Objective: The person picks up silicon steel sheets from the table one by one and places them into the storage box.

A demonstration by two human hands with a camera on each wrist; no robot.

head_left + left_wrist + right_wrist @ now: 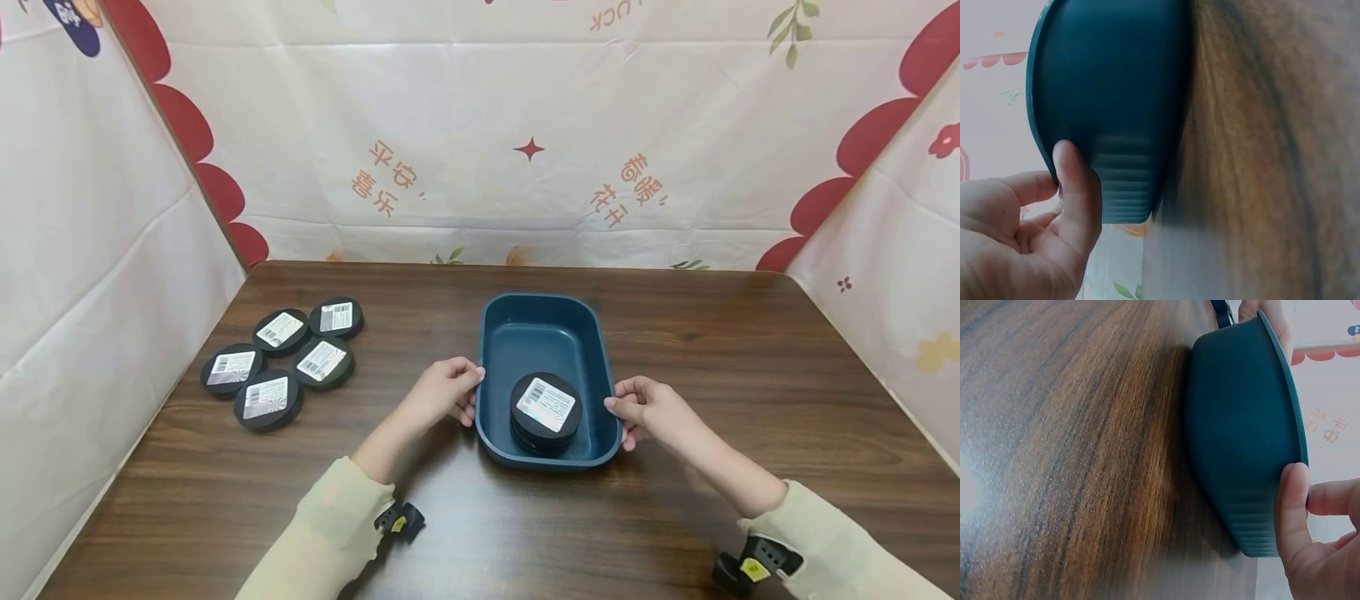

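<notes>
A dark blue rectangular plastic tray (540, 337) stands on the table between both hands. My left hand (446, 390) pinches its left rim between thumb and fingers, and in the left wrist view the thumb (1075, 181) lies against the outer wall. On the opposite side, my right hand (648, 408) pinches the right rim; its thumb (1294, 500) shows in the right wrist view. Inside the tray, towards the near end, sits a stack of round black discs (546, 408), the top one bearing a white barcode label. How many lie beneath is hidden.
Several more round black discs (268, 400) with white labels lie grouped on the left of the brown wood-grain table (712, 333). Printed white cloth (465, 100) hangs behind the table and along both sides.
</notes>
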